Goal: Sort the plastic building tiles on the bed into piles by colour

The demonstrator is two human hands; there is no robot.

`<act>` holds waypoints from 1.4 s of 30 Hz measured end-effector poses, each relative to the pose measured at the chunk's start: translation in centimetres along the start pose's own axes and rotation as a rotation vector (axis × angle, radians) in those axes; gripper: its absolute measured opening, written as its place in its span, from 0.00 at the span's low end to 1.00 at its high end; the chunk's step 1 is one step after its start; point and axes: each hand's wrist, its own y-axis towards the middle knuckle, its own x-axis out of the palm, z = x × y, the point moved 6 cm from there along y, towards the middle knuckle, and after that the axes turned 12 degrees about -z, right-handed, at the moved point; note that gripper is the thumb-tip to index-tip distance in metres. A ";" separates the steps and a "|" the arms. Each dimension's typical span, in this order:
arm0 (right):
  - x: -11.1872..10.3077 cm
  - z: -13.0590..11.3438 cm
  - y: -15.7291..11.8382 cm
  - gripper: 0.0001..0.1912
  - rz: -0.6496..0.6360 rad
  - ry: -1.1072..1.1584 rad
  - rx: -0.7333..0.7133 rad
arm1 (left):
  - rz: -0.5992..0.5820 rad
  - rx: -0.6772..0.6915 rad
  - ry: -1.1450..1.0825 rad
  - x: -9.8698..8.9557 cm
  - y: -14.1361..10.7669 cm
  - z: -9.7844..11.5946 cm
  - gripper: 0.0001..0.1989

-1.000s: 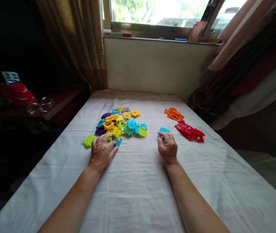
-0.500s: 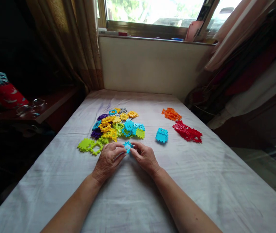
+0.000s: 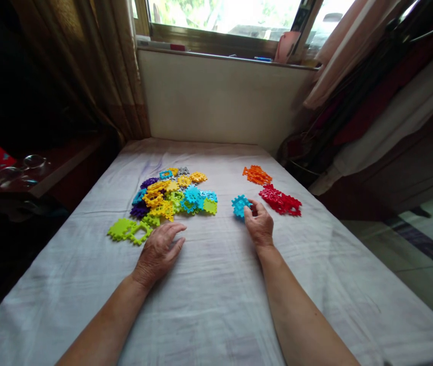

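My right hand (image 3: 258, 221) pinches a blue interlocking puzzle tile (image 3: 241, 206) with notched edges, over the spot of the small blue stack, which it mostly hides. Whether the tile touches the stack I cannot tell. My left hand (image 3: 161, 249) rests near the sheet with fingers apart, holding nothing. Just beyond it lie lime green tiles (image 3: 121, 230). Farther back is a mixed heap with yellow tiles (image 3: 162, 209), purple tiles (image 3: 139, 211) and more blue tiles (image 3: 192, 197).
Right of my right hand lie a red tile pile (image 3: 280, 200) and, behind it, an orange tile pile (image 3: 257, 175). All sit on a pale bedsheet (image 3: 201, 305). A dark side table (image 3: 67, 162) with glasses (image 3: 33, 161) stands left; clothes (image 3: 353, 132) hang right.
My right hand has carried the blue tile rightward to the blue stack. My left hand has let go of it and opened. The view has shifted slightly right.
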 end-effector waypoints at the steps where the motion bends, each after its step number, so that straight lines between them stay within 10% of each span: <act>1: -0.4 0.6 0.3 0.22 0.023 -0.014 0.016 | -0.003 -0.010 -0.011 0.0 0.0 -0.1 0.13; 17: -1.9 3.0 0.8 0.19 0.054 -0.287 0.137 | 0.005 -0.059 -0.072 0.0 0.1 -0.9 0.12; 25: 2.9 -4.6 -1.6 0.16 -0.110 -0.401 -0.329 | 0.016 -0.075 -0.098 -0.3 0.3 -1.0 0.11; 31: 7.8 -7.6 -2.9 0.23 -0.385 -0.562 -0.348 | 0.003 -0.104 -0.121 -0.4 0.3 -1.2 0.12; 42: 8.1 -10.1 -8.3 0.12 -0.516 -0.455 -0.552 | 0.024 -0.116 -0.136 -0.1 0.3 -1.6 0.12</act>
